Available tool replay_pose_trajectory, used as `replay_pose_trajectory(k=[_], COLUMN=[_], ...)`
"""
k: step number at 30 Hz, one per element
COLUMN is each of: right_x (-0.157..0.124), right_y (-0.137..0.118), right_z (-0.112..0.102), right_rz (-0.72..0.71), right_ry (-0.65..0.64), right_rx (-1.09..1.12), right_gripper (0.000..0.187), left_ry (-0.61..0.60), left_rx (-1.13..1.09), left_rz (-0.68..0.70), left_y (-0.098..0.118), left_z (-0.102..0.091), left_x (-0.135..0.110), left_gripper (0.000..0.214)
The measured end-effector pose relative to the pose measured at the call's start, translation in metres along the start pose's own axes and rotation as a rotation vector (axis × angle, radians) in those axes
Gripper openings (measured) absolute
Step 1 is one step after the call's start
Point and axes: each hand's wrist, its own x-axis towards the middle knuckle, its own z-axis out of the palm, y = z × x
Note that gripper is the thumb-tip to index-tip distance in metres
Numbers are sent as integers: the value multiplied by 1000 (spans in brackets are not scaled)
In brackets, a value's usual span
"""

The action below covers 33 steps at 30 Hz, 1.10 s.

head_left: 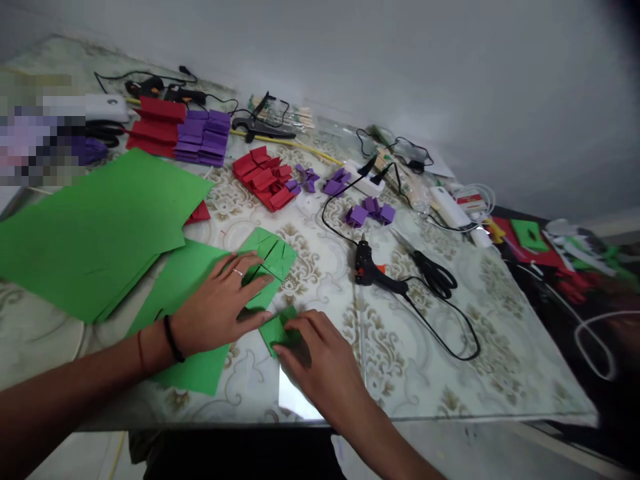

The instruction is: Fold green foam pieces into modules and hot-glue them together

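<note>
My left hand [225, 300] lies spread over a green paper strip [273, 250] with fold creases and cut lines, and it wears a ring and a black wristband. Close by, my right hand [317, 350] pinches a small folded green paper piece [280, 327] between thumb and fingers at the tabletop. Under my left wrist rests a larger green sheet [200, 370]. To its upper left is a stack of green paper sheets [105, 227]. A white paper [297, 393] shows partly beneath my right hand.
Right of my hands lie a black glue gun [373, 270] with its cord and black scissors [433, 270]. Folded red paper [265, 177] and purple paper pieces [370, 212] sit farther back. A white power strip [363, 179] stands behind them. The table's front edge [450, 419] runs near me.
</note>
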Motion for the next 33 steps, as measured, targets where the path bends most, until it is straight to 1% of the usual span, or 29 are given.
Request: replay_pose_trajectory(k=[5, 7, 9, 12, 15, 19, 21, 22, 23, 26, 30, 33], right_x=[-1, -5, -11, -17, -13, 4, 14, 18, 23, 35, 49, 56], right_y=[-2, 3, 13, 32, 44, 46, 44, 44, 44, 46, 47, 45], right_z=[-8, -15, -23, -38, -56, -79, -88, -91, -93, -94, -86, -80], right_rz=[30, 21, 27, 37, 32, -46, -102, -127, -147, -178, -189, -209], right_ry=[4, 9, 6, -1, -7, -17, -22, -34, -52, -118, -195, -257], right_rx=[185, 262, 298, 276, 208, 129, 105, 98, 91, 73, 64, 51], right_gripper=[19, 18, 12, 9, 10, 11, 11, 11, 11, 12, 14, 14], left_ry=[-41, -62, -79, -92, -92, -126, -135, -148, -110, -121, -99, -120], left_rx=[-19, -30, -36, -34, -41, -66, -73, -79, -103, -170, -227, -265], left_rz=[12, 6, 2, 2, 25, 67, 71, 46, 69, 36, 67, 37], left_y=[2, 4, 5, 7, 9, 16, 21, 23, 25, 28, 26, 24], left_z=[-1, -3, -4, -4, -3, -5, -7, -8, -8, -10, -9, -8], left_x=[-1, -1, -1, 0, -1, -3, -5, -6, -7, -9, -8, -6], left_gripper=[37, 33, 32, 32, 31, 28, 27, 29, 31, 32, 34, 29])
